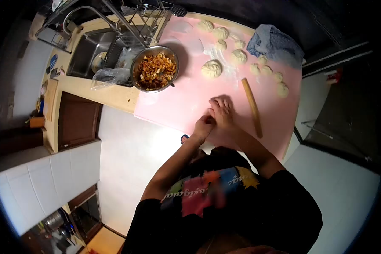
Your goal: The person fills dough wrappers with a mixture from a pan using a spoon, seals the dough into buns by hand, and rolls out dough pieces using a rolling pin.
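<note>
"While the steel bowl (172,57) of chopped filling (157,67) sits by the left edge of the pink mat (180,103), how's the left hand (204,126)?"

"Fingers curled in! Any grip's hidden. Pleated bun (211,69) on the mat, beyond both hands."

"Right hand (221,111)?"

"Against the left, fingers bent, can't tell what's under. Rolling pin (252,108) to its right, then small dough pieces (266,70)."

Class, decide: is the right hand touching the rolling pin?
Apart. The head view shows a strip of pink mat between the right hand and the rolling pin.
</note>
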Demonstrator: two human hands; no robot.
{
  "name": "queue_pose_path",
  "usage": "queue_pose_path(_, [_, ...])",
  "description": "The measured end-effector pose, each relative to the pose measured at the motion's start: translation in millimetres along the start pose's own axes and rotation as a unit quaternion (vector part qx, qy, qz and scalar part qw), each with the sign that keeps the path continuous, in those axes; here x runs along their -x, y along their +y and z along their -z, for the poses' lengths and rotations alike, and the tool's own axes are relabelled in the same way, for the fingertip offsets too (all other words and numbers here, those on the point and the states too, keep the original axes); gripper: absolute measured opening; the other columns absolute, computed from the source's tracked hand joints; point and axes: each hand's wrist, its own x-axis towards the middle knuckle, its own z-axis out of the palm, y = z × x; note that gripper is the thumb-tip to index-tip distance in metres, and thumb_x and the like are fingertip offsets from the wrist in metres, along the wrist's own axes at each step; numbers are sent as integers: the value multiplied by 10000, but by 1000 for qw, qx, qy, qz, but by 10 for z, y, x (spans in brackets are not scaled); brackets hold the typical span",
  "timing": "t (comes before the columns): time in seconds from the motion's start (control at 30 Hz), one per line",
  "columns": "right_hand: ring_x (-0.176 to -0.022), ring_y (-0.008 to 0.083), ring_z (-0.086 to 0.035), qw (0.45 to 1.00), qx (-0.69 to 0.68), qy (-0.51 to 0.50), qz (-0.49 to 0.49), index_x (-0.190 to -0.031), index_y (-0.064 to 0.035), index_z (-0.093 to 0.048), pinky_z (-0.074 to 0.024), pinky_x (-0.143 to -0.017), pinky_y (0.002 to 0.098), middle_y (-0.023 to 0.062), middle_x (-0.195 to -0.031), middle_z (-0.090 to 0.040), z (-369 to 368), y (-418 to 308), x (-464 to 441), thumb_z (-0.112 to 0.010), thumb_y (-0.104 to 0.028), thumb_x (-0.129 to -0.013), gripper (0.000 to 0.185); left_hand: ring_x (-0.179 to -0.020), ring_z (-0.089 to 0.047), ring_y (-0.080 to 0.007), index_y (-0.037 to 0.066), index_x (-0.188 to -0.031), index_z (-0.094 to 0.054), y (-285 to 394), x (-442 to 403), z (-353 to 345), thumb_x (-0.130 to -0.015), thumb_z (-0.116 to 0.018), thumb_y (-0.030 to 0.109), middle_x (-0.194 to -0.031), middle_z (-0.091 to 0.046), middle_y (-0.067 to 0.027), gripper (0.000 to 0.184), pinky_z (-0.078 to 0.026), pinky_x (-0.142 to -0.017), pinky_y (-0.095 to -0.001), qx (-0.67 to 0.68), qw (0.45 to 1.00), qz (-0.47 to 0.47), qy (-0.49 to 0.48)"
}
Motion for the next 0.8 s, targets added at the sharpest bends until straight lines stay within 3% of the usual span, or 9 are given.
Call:
queue_pose_path(0.03, [-1085, 299, -500, 1000, -6, -3, 9, -1157, -104, -583, -379, -962, 414, 93, -1107, -574, 3, 95, -58, -675, -214, -795, 389, -892, -596, -202, -5, -1171, -517, 33, -19, -22, -774, -618, 81, -1019, -615, -81, 418, -491, -813, -299, -150, 988, 10, 42])
queue_pose_path(0.07, [-1083, 295, -505, 1000, 8, -2, 30, -1136, -103, -581, -385, -956, 410, 81, -1102, -578, -4, 185, -123, -679, -228, -793, 377, -992, -588, -277, -32, -1163, -503, 39, 6, -92, -763, -667, 148, -1024, -615, -155, 468, -489, -859, -357, -105, 990, 35, 93])
queue_pose_path(0.17, [-1035, 302, -537, 994, 44, -4, 99, -1094, -91, -568, -413, -922, 414, 85, -1061, -594, -21, 364, -285, -673, -258, -796, 357, -927, -619, -253, -45, -1212, -524, -285, -310, -179, -769, -732, 206, -979, -641, -183, 550, -509, -829, -342, -265, 950, -78, 144])
queue_pose_path(0.23, [-993, 336, -549, 978, 6, -63, 197, -1073, -72, -597, -433, -886, 437, 134, -990, -606, -382, 648, -341, -654, -312, -827, 348, -1010, -583, -278, -24, -1254, -485, 105, -164, -318, -752, -755, 224, -1051, -602, -194, 621, -495, -874, -353, -282, 943, -37, 172])
queue_pose_path(0.27, [-1015, 350, -549, 925, -317, -196, -79, -1052, -56, -605, -432, -888, 460, 160, -1029, -605, -483, 757, -466, -585, -355, -889, 341, -1093, -546, -302, -3, -1295, -447, 240, -97, -375, -735, -777, 243, -1124, -564, -206, 695, -481, -920, -364, -298, 935, 6, 190])
queue_pose_path(0.37, [-957, 339, -588, 978, -184, 16, 97, -1054, -44, -600, -438, -878, 445, 161, -1004, -626, 305, 660, -954, -676, -251, -842, 305, -1182, -473, -388, 63, -1358, -348, 137, -99, -340, -702, -765, 237, -1290, -408, -233, 796, -456, -961, -428, -214, 957, -46, 193])
queue_pose_path(0.5, [-956, 338, -591, 990, -116, 49, -67, -1084, -57, -599, -430, -906, 430, 144, -967, -641, 504, 1306, -1896, -730, -216, -777, 370, -1165, -479, -422, 161, -1432, -274, 184, -114, -329, -694, -795, 264, -1300, -376, -240, 909, -460, -962, -460, -243, 954, -18, 174])
queue_pose_path(0.57, [-1020, 334, -578, 996, 11, 93, -9, -1120, -53, -611, -443, -906, 412, 172, -1082, -619, 592, 1523, -2370, -736, -214, -767, 407, -1149, -486, -433, 195, -1445, -256, 406, -59, -371, -698, -799, 282, -1293, -372, -247, 928, -466, -949, -473, -260, 951, -3, 170])
queue_pose_path(0.8, [-1211, 360, -464, 997, 50, -42, -41, -1265, -68, -501, -370, -1029, 409, 201, -1291, -508, 298, 1584, -3518, -742, -415, -717, 692, -1090, -516, -427, 271, -1470, -219, 517, -101, -404, -733, -776, 338, -1224, -380, -233, 926, -496, -903, -478, -320, 935, 39, 149])
